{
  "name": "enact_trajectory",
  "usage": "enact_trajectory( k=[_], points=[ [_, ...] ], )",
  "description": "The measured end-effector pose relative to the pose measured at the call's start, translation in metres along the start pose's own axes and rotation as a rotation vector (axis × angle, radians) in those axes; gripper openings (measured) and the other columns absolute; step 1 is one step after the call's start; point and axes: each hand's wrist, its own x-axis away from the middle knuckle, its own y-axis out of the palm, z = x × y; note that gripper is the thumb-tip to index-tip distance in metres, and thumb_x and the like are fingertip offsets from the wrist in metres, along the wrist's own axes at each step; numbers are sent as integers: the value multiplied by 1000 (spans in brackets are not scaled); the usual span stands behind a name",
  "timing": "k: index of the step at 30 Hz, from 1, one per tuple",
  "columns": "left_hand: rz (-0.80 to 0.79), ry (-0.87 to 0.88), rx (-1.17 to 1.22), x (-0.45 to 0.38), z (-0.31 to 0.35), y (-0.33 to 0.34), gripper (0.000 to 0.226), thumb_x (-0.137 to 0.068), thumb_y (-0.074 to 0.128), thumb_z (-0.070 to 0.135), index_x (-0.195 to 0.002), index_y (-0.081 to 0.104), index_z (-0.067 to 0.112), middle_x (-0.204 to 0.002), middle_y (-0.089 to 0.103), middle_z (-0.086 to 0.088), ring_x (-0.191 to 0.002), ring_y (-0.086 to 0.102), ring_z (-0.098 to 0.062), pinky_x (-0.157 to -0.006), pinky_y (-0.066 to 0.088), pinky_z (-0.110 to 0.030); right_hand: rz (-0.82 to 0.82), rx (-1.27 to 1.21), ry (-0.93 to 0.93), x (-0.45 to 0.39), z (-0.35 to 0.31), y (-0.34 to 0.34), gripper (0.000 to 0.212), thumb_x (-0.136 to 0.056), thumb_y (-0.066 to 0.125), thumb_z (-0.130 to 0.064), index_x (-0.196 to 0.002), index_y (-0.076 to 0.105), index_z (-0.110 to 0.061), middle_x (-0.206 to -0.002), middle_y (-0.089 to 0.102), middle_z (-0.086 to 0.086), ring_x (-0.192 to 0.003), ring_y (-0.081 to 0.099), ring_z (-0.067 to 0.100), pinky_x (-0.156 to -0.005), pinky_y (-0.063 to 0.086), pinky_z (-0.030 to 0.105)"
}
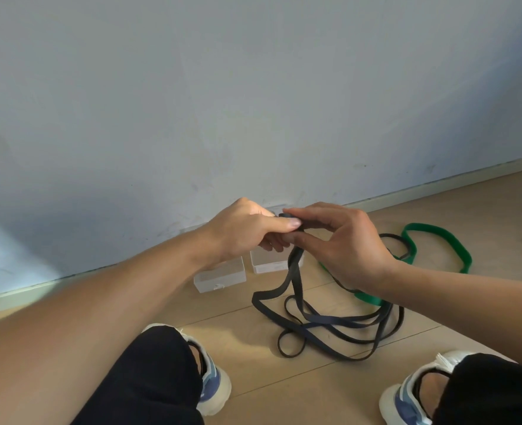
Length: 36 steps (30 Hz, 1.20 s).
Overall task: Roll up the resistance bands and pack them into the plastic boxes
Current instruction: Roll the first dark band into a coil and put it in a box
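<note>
Nearest the camera, two knees in dark trousers and a pair of white and blue shoes (213, 391) frame a patch of wooden floor (361, 381). Between the feet lies the loose part of a black band (324, 320), looped and crossed over itself in a slack tangle, with two strands rising from it to the hands. Above the floor, the left hand (241, 231) and the right hand (342, 240) are brought together, touching at the fingertips, both pinched on the top end of the black band, where a small tight coil seems to be starting; how many turns it has is hidden by the fingers. This looks like the opening of the rolling step for the first band, with nothing packed yet. The next move likely calls for turning the coil over while feeding in the hanging strands, keeping them flat and clear of the crossings below. Just beyond the hands, two clear plastic boxes (223, 276) sit side by side on the floor near the wall (253, 102); whether they are open I cannot tell. To the right, a green band (437, 231) lies unrolled, partly behind the right wrist.
</note>
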Motion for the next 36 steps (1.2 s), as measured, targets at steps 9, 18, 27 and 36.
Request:
enact_trajectory(
  k=[9, 18, 27, 36],
  points=[
    [-219, -17, 53, 3, -5, -7, 34, -103, 55, 31, -96, 77, 5, -86, 76, -3, -88, 68, -19, -87, 51, -36, -76, 81, -97, -1, -6, -3, 91, -83, 81, -21, -155, 28, -36, -111, 75, -18, -102, 68, -8, -94, 47, 7],
    [-283, -69, 200, 2, -8, -15, 55, -93, 57, 45, -121, 71, -1, -102, 74, -7, -92, 66, -20, -86, 52, -34, -78, -37, -77, -8, -15, -6, 98, -85, 79, -16, -154, 15, -44, -105, 72, -28, -96, 71, -3, -93, 50, 11],
    [336, -59, -215, 3, 16, 23, 49, -68, 75, 62, -69, 73, 12, -47, 56, 6, -47, 53, -15, -48, 42, -27, -47, 397, -185, -19, -14, -12, 100, -83, 73, -8, -157, 12, -32, -104, 76, -20, -59, 59, 4, -66, 49, 10],
    [223, -64, -202, 0, 19, 28, 37, -84, 73, 36, -67, 69, 4, -60, 60, -8, -55, 55, -18, -57, 47, -31, 3, 525, -363, -15, -3, -7, 96, -80, 76, -19, -156, 18, -27, -83, 79, 1, -52, 63, 17, -51, 58, 34]
  ],
)
